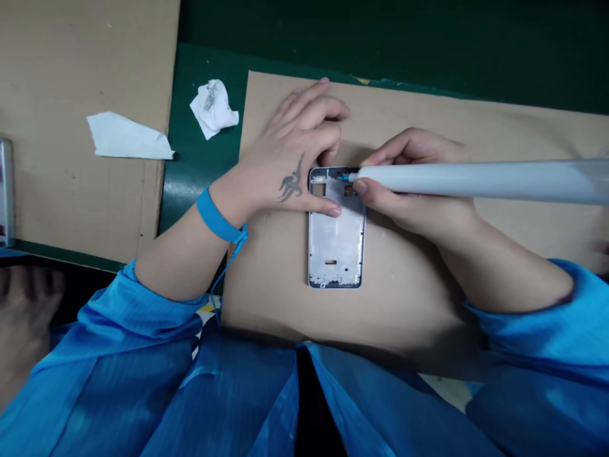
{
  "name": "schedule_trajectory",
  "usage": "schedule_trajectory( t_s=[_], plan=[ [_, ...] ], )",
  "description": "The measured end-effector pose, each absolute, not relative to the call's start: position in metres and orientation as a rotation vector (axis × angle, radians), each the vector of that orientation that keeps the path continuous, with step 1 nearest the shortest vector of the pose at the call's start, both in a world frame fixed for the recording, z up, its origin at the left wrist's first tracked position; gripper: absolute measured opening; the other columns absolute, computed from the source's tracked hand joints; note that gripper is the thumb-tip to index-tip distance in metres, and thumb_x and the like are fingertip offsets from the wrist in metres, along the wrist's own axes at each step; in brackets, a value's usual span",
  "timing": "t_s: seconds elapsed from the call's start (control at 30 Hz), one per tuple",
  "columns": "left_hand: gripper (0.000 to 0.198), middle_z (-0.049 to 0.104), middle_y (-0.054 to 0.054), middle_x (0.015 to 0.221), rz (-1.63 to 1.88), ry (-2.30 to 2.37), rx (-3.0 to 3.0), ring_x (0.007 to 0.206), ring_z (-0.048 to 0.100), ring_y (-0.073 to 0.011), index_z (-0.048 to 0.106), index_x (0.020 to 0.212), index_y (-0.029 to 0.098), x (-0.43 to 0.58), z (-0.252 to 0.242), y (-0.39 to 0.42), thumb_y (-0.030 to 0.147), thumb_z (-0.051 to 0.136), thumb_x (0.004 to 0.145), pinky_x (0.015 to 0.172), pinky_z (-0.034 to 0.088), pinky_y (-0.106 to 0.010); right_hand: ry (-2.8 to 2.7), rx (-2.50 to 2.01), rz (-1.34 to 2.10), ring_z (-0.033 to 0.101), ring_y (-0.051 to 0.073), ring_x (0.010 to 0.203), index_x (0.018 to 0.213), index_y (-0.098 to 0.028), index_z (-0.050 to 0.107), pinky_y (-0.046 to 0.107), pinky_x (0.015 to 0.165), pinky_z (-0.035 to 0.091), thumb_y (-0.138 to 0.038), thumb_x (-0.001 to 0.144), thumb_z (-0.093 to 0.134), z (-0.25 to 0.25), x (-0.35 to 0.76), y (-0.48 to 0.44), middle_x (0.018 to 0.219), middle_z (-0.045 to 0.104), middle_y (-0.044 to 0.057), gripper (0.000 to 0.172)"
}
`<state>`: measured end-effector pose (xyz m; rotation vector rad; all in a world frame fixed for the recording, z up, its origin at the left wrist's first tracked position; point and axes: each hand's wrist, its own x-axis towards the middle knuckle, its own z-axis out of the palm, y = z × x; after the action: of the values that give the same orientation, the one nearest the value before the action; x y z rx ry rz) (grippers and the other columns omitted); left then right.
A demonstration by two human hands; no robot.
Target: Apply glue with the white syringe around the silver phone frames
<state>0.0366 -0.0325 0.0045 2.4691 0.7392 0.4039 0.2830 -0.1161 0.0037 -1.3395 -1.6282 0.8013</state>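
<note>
A silver-grey phone middle frame (335, 241) lies flat on the cardboard, its length running away from me. My left hand (299, 139) steadies its upper left part, thumb laid across the metal and curled fingers by the top edge. My right hand (419, 190) grips a long, pale cylindrical tool (476, 181) close to its narrow end. The tool's thin blue tip (343, 178) is over the frame's upper part; whether it touches I cannot tell. A blue wrist strap (216, 217) with a cord circles my left wrist.
The cardboard sheet (404, 304) rests on a green table (380, 38). Left of it are a crumpled white tissue (214, 109) and a flat white paper piece (128, 136) on another board (80, 70). Another person's blurred hand (26, 317) shows at lower left.
</note>
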Motion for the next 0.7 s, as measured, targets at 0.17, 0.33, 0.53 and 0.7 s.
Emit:
schedule_trajectory(
  t_s=[0.17, 0.33, 0.53, 0.7],
  plan=[
    [0.062, 0.058, -0.014, 0.167, 0.432, 0.726, 2.503, 0.179, 0.026, -0.0380, 0.072, 0.108, 0.030, 0.036, 0.003, -0.032, 0.088, 0.077, 0.087, 0.153, 0.018, -0.056, -1.603, -1.288, 0.811, 0.063, 0.017, 0.061, 0.086, -0.026, 0.077, 0.035, 0.052, 0.044, -0.042, 0.076, 0.103, 0.003, 0.285, -0.117, 0.080, 0.080, 0.003, 0.032],
    [0.056, 0.060, -0.012, 0.167, 0.461, 0.735, 2.466, 0.179, 0.028, -0.0390, 0.073, 0.106, 0.033, 0.036, 0.005, -0.033, 0.085, 0.080, 0.086, 0.152, 0.020, -0.060, -1.612, -1.324, 0.824, 0.067, 0.022, 0.064, 0.085, -0.032, 0.075, 0.040, 0.052, 0.049, -0.050, 0.079, 0.103, 0.005, 0.285, -0.118, 0.084, 0.082, 0.002, 0.033],
    [0.054, 0.058, -0.012, 0.168, 0.441, 0.715, 2.410, 0.179, 0.023, -0.0452, 0.075, 0.110, 0.030, 0.035, 0.007, -0.033, 0.077, 0.082, 0.087, 0.150, 0.015, -0.073, -1.605, -1.371, 0.841, 0.069, 0.024, 0.065, 0.085, -0.033, 0.073, 0.041, 0.052, 0.053, -0.066, 0.074, 0.104, 0.004, 0.288, -0.115, 0.082, 0.081, 0.004, 0.046],
    [0.057, 0.056, -0.014, 0.169, 0.425, 0.715, 2.438, 0.180, 0.022, -0.0417, 0.072, 0.107, 0.029, 0.035, 0.006, -0.033, 0.081, 0.080, 0.087, 0.152, 0.016, -0.068, -1.618, -1.373, 0.915, 0.075, 0.028, 0.072, 0.089, -0.035, 0.074, 0.044, 0.057, 0.058, -0.066, 0.079, 0.102, 0.001, 0.294, -0.115, 0.086, 0.081, 0.004, 0.043]
  ],
)
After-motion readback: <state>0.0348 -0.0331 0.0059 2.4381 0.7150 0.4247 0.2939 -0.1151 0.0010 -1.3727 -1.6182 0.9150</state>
